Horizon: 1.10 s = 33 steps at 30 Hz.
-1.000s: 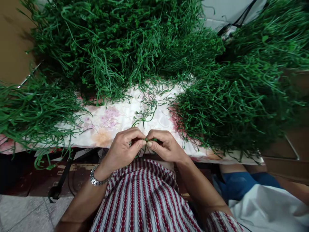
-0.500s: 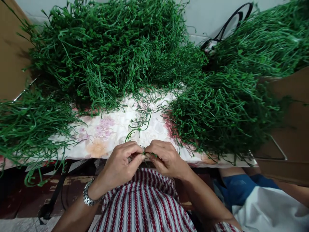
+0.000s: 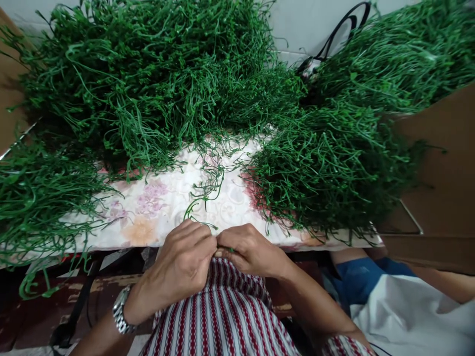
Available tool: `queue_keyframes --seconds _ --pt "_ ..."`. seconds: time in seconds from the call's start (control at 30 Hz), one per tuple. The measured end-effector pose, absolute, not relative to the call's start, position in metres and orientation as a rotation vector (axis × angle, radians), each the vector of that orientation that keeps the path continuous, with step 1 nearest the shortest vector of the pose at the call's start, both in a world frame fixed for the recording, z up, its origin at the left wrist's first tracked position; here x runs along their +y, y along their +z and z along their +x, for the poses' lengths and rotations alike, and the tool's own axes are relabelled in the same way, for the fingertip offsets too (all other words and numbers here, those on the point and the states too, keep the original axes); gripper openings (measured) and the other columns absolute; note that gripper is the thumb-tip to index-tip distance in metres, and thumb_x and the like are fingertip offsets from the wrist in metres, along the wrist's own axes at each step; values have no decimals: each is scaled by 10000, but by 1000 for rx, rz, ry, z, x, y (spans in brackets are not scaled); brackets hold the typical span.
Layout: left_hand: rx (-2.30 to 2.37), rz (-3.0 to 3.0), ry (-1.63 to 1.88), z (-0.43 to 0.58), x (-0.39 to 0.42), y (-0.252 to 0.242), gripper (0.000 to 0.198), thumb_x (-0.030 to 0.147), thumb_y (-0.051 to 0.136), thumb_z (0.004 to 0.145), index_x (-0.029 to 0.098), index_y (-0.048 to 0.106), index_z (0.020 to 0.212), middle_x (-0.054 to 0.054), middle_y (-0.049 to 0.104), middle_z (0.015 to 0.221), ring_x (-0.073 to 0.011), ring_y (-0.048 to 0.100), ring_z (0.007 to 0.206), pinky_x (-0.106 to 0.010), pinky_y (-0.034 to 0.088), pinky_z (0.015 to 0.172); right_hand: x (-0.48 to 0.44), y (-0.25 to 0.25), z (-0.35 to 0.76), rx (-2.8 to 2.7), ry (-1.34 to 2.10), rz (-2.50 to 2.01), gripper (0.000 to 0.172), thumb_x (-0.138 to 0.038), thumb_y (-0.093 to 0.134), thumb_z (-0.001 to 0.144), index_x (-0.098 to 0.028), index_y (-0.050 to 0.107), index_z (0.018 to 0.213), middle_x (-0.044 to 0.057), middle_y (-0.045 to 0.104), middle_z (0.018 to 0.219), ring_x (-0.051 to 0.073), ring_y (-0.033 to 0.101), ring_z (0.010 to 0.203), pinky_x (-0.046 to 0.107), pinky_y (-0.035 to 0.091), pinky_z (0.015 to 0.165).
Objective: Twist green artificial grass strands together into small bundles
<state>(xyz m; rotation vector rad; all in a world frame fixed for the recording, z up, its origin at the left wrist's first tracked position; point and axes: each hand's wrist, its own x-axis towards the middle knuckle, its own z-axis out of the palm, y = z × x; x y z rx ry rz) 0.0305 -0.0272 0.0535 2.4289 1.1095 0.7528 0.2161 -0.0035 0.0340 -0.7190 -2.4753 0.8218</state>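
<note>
My left hand (image 3: pixel 188 259) is closed, its back turned up and its fingers curled under. Its fingertips meet those of my right hand (image 3: pixel 252 249), low at the front edge of the cloth. Between the right thumb and fingers a bit of a thin green stem (image 3: pixel 232 250) shows. Whatever the left fingers grip is hidden behind them. Just beyond the hands, a few loose green stems (image 3: pixel 206 190) with small knobbed tips lie in a thin trail on the floral cloth (image 3: pixel 170 217).
A tall heap of green stems (image 3: pixel 148 74) fills the back, with smaller piles at left (image 3: pixel 40 193) and right (image 3: pixel 326 168). Brown cardboard (image 3: pixel 441 173) stands at the right. A black-handled bag (image 3: pixel 326 49) is behind. Another person's blue shorts (image 3: pixel 371 277) show at lower right.
My left hand has rolled over, so its back now hides its thumb and fingertips. The green piece between the hands is less visible. The view has shifted slightly right.
</note>
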Motion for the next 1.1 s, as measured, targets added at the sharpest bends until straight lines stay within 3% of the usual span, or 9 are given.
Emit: queue_keyframes --seconds 0.23,0.37,0.63,0.83,0.97,1.1 --pt "781 2608 555 27 -34 59 192 44 437 794 176 434 653 3 462 634 -144 397 622 -333 353 670 -8 43 227 -2782 652 -545 106 -86 428 692 -176 484 692 -11 510 616 100 418 550 233 264 502" --pt "623 2600 486 27 -42 65 178 45 440 782 178 426 665 3 473 647 -141 398 625 -342 377 722 -15 50 230 -2848 710 -411 81 -132 459 737 -183 515 710 -20 521 623 87 396 530 239 252 482" --pt "447 2499 483 26 -44 78 209 7 449 706 181 377 615 25 473 586 -115 391 586 -297 366 650 -26 68 230 -2982 655 -256 62 -179 528 801 -187 514 741 -18 566 675 102 485 619 268 295 519" --pt "374 2416 529 30 -36 70 253 -9 424 643 184 276 572 24 393 516 -116 309 518 -299 292 548 -18 65 227 -2974 710 -201 32 -168 531 778 -189 535 753 -27 561 661 103 492 627 264 302 528" --pt "390 2321 547 15 -28 58 296 -1 411 633 184 193 555 26 303 486 -117 288 512 -306 269 536 -4 62 245 -2909 797 -279 99 -119 482 748 -187 519 686 -29 519 598 94 455 570 245 273 502" --pt "547 2280 614 -3 -16 54 229 3 399 764 177 403 614 2 430 565 -127 403 585 -297 324 571 12 66 263 -2692 857 -524 155 -110 425 826 -171 526 724 -16 486 597 92 436 574 229 302 539"
